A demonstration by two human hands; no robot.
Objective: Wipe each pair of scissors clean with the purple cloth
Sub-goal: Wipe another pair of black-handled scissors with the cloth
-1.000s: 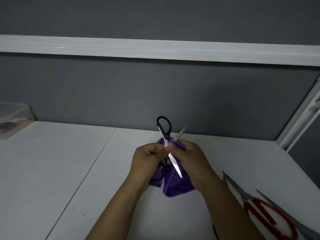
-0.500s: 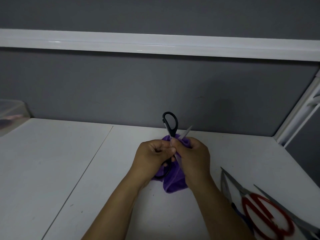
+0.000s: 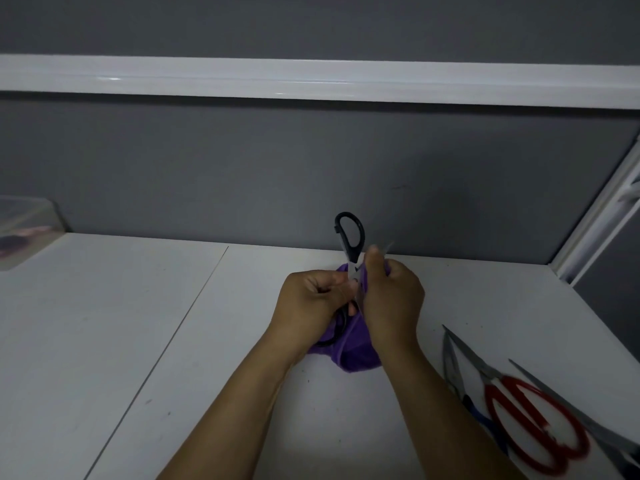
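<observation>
One oval-handled scissors (image 3: 360, 237), crumpled purple cloth (image 3: 356, 355)

left hand (image 3: 313, 299) grips black scissors (image 3: 350, 237) | right hand (image 3: 393, 296) holds purple cloth (image 3: 353, 351)

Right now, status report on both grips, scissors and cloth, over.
Left grip holds black-handled scissors, blades open. Right grip pinches purple cloth round one blade. Red-handled scissors lie on table, right, untouched.
</observation>
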